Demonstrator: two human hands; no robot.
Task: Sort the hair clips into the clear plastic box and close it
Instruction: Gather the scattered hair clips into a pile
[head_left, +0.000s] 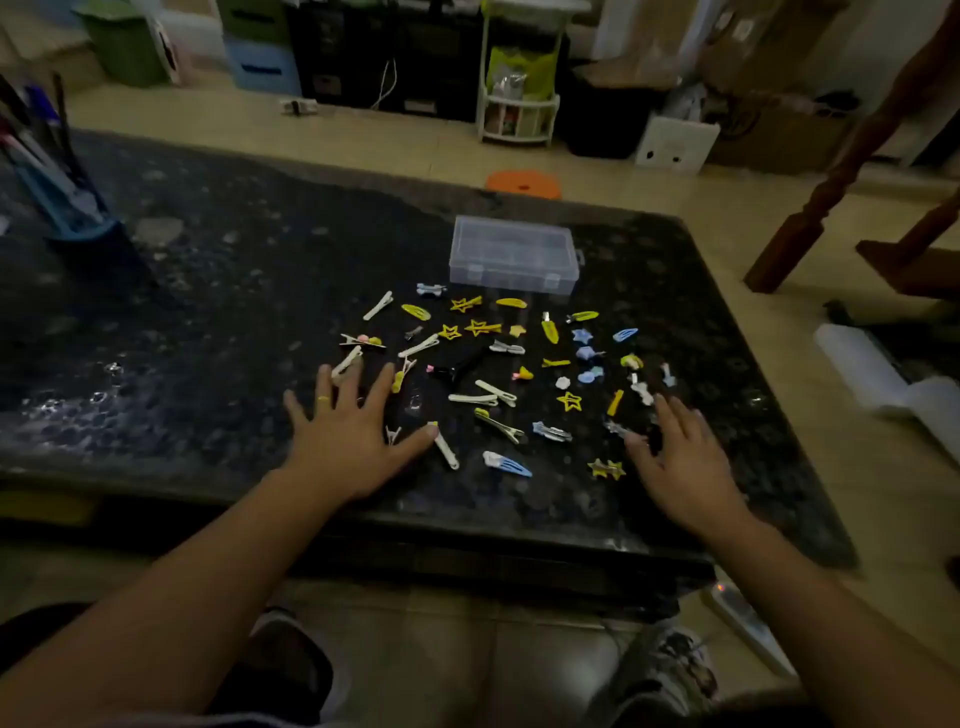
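Observation:
Several hair clips (498, 364) in yellow, white, blue and black lie scattered on the dark stone table (208, 312). Behind them stands the clear plastic box (514, 254) with its lid down. My left hand (353, 436) lies flat with fingers spread at the left edge of the clips, its thumb touching a white clip (445, 448). My right hand (680, 457) hovers low at the right edge of the clips, fingers relaxed and slightly bent, holding nothing; a silver clip (618, 428) lies by its fingertips.
A blue holder with pens (67, 208) stands at the table's far left. Beyond the table are an orange stool (524, 184), a white rack (519, 114) and boxes. A wooden post (810, 208) stands to the right, a white roll (883, 374) on the floor.

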